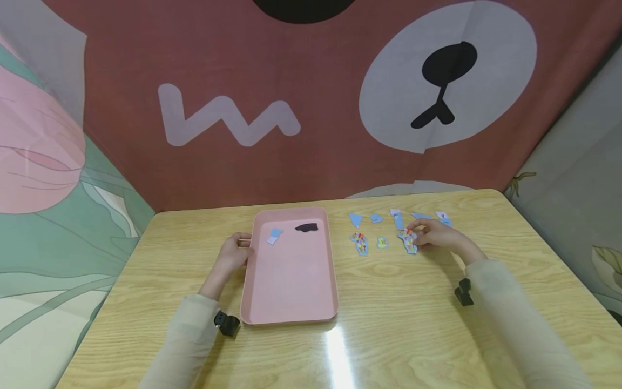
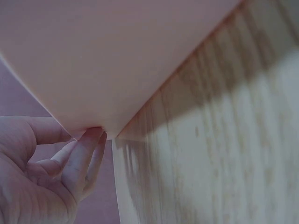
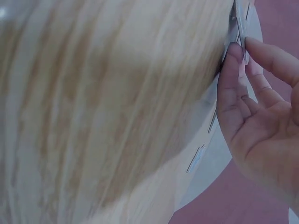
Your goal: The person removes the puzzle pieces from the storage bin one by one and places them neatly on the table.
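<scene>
My left hand grips the left rim of a pink tray; in the left wrist view, fingers press its outer wall. Between thumb and fingers, my right hand pinches a multicoloured puzzle piece with a blue edge; the right wrist view shows this piece edge-on, tilted off the table. A similar colourful piece and a small yellow-green piece lie to its left. Inside the tray are a black piece and a blue-and-white piece.
A row of blue pieces lies behind the colourful ones, among them a triangle, a small piece and a blue-and-white strip. The wooden table meets a printed cloth at its back edge.
</scene>
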Available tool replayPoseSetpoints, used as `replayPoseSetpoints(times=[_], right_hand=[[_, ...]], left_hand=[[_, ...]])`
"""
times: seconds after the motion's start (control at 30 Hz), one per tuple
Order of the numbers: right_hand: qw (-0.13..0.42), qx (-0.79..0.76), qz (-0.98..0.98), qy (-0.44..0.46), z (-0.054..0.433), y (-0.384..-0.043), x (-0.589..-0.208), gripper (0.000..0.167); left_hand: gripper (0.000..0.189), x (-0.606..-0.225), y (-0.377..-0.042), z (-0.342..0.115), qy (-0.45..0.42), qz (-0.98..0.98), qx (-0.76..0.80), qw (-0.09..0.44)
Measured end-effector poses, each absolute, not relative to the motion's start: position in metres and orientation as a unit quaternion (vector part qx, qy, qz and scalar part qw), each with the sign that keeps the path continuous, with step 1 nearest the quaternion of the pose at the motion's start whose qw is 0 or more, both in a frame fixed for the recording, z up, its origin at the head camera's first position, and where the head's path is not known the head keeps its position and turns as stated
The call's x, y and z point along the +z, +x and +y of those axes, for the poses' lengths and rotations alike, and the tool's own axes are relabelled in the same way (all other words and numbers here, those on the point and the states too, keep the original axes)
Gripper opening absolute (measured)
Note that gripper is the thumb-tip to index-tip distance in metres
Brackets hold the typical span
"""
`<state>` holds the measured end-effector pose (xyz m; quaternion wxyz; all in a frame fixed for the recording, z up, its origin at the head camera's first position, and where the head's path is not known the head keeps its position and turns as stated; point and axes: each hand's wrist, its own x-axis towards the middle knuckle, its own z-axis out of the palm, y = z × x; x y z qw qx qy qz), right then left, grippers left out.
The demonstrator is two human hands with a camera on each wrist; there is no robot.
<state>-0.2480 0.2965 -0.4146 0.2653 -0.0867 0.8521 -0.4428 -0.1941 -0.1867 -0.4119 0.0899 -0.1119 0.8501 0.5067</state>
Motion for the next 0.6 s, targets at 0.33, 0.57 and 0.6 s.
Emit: replayPoseSetpoints(times=[0.33,0.57,0.6], right_hand=[[0.255,-0.406,0.873,-0.093,0.2939,-0.2486,-0.414,0.049],[0.25,-0.404,0.873,-0.108,0.2933,-0.2476,-0.4133,0.047],[0.248,-0.404,0.874,-0.111,0.2932,-0.2471,-0.4133,0.046]], left_hand=[[0.048,-0.4101,-0.1941,-0.1862,-0.112,0.847,0.511,0.092],[0.048,-0.4108,-0.1938,-0.1861,-0.111,0.849,0.508,0.094],[0.048,-0.411,-0.1936,-0.186,-0.111,0.849,0.507,0.094]])
